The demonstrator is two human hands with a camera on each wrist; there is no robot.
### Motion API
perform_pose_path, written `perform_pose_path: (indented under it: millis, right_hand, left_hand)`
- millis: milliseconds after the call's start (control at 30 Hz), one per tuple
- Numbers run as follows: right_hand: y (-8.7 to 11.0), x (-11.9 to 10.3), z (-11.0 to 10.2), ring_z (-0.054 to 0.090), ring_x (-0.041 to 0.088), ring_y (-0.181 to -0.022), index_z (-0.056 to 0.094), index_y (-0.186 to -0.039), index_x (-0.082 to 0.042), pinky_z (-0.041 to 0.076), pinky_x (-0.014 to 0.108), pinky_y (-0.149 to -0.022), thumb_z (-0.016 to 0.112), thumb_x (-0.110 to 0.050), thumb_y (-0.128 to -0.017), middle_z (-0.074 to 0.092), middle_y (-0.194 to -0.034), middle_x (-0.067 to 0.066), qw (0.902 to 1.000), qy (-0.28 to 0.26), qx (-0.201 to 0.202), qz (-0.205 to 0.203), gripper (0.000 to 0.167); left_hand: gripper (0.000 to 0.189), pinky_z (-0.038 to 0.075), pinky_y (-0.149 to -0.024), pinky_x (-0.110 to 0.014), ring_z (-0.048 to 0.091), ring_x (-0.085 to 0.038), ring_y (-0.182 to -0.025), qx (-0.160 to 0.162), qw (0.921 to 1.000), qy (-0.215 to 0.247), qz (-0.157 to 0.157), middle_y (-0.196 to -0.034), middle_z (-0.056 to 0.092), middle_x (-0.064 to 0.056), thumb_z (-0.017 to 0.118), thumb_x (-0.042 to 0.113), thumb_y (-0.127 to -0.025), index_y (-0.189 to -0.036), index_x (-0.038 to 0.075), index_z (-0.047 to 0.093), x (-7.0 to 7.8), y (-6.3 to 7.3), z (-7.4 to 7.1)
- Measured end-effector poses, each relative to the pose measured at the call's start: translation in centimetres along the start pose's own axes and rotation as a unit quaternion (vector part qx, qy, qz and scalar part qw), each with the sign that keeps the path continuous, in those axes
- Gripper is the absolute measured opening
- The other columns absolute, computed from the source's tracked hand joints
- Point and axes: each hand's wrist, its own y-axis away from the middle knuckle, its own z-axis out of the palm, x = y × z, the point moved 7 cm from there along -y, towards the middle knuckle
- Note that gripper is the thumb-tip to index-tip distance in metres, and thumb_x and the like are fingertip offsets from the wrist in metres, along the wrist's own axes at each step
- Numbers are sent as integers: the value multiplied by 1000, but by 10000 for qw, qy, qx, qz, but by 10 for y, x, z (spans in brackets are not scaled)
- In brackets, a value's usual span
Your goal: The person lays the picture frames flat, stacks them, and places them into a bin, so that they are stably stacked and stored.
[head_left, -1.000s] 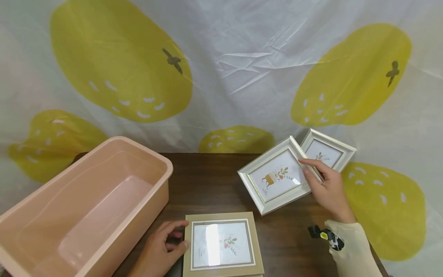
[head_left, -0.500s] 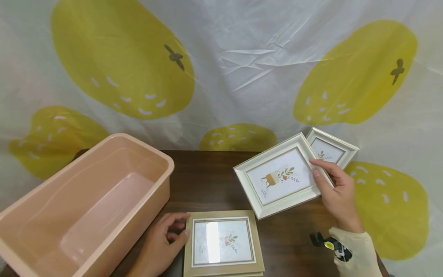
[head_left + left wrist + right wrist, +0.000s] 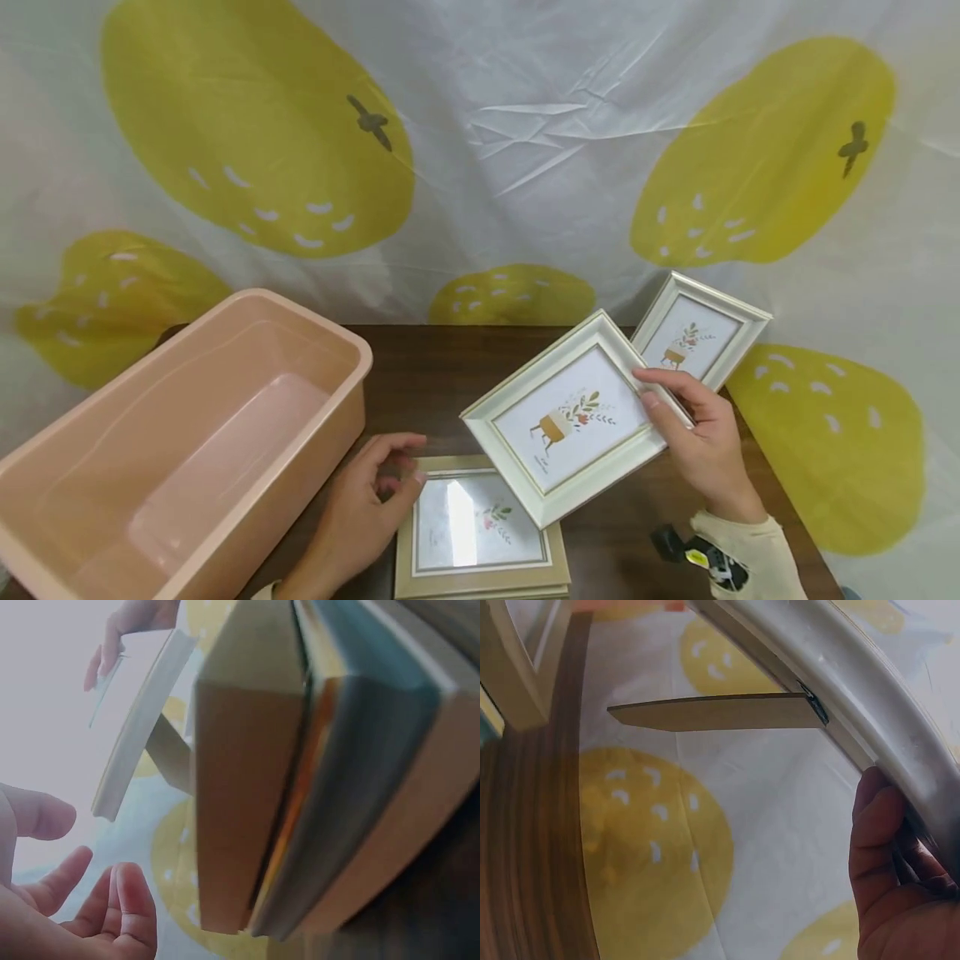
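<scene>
My right hand (image 3: 708, 446) pinches a white picture frame (image 3: 558, 425) by its right edge, thumb on the front. The frame is raised and tilted, overlapping a stack's top right corner in the head view. Its brown back stand (image 3: 720, 712) sticks out in the right wrist view. My left hand (image 3: 360, 508), fingers relaxed, is beside the left edge of the tan picture frame (image 3: 480, 533) on top of that stack. In the left wrist view this hand (image 3: 82, 900) holds nothing, and the stacked frames (image 3: 247, 787) show their thick sides.
Another white picture frame (image 3: 697, 329) stands at the back right, partly hidden behind the held one. A large pink bin (image 3: 307, 467) fills the left of the dark wooden table (image 3: 405, 375). A lemon-printed curtain (image 3: 510, 208) hangs behind.
My right hand has brought the white picture frame left and toward me, over the stack's corner, uncovering more of the frame behind. My left hand has shifted slightly up and right.
</scene>
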Motion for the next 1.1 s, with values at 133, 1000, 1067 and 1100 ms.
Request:
perform_pose_path:
  millis: [133,1000,1067,1100]
  right_hand:
    - [3,-1,13,72,2,-86,66,-121,16,59,17,-70,57,20,-95,75,-117,-10,9998,-99,-169,31,28]
    - [32,-16,56,69,8,-97,70,-122,6,59,19,-77,50,31,-87,74,-125,7,9822,-1439,-829,-881,48]
    - [32,-16,57,69,9,-97,69,-122,7,59,19,-76,50,31,-87,73,-125,7,9812,-1508,-832,-875,47]
    - [32,-16,57,69,9,-97,69,-122,7,59,19,-76,50,31,-87,73,-125,8,9809,-1535,-824,-870,47]
  left_hand:
    - [39,60,-76,-25,66,-15,-103,70,9993,150,337,-121,71,2,76,1,-90,-124,20,72,8,-7,-1]
    - [36,59,-96,-30,67,-33,-121,-1229,9889,801,241,-137,69,-12,70,6,-100,-135,14,68,15,-40,28]
    - [35,59,-97,-31,67,-32,-122,-1329,9868,881,283,-136,70,-13,68,4,-100,-134,10,68,16,-39,30]
    - [33,59,-97,-30,68,-30,-120,-1401,9853,930,297,-135,70,-14,67,4,-101,-134,9,68,17,-39,31]
